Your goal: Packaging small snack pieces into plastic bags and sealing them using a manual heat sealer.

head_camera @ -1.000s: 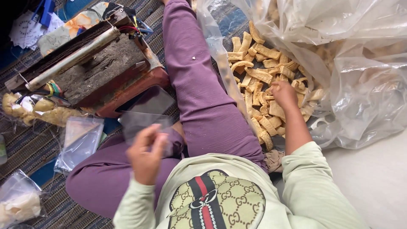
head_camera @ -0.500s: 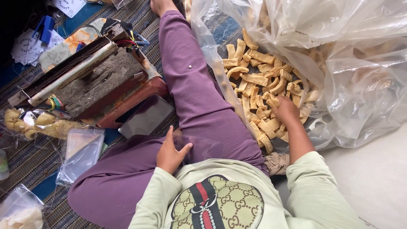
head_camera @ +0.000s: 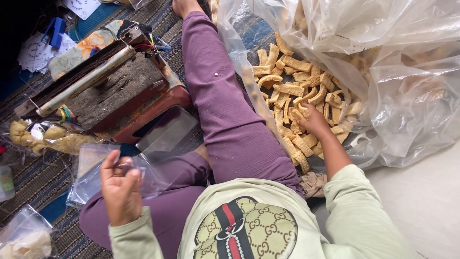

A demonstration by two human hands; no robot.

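Left hand point(head_camera: 120, 189), off the lap since a moment ago, is now pinching a clear pouch point(head_camera: 155, 144); right hand point(head_camera: 314, 120) is closing on fried crackers point(head_camera: 292, 88).

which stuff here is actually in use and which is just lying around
In use:
- left hand, holding a small clear bag
- right hand, in the fried crackers
- big plastic bag around the crackers

Lying about:
- wood and metal device
- filled packets
- paper slips
- woven mat
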